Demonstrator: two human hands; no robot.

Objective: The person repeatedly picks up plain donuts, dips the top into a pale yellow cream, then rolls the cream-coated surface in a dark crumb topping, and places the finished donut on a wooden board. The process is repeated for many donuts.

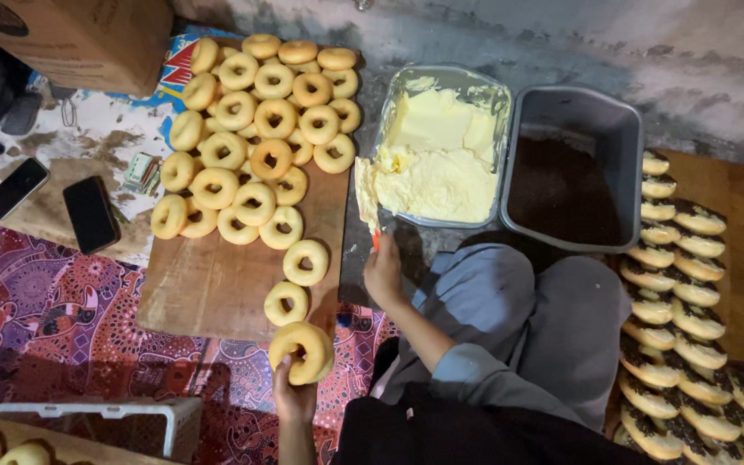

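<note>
Left hand (293, 398) grips a plain doughnut (301, 351) by its lower rim, just off the wooden board (208, 284). Likely light, soft, easily dented; hold at the rim. Right hand (383, 274) is closed on a spatula (368, 200) in the cream tray (445, 82); its handle is mostly hidden.

Plain golden ring doughnut (301, 351), held upright, below wooden board (217, 284)

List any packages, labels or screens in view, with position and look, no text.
Cardboard box: top left corner, brown, blocky.
Two phones: left of the wooden board, flat black rectangles, screens dark.
Small packet: between phones and doughnuts, green and white, crumpled.
</note>
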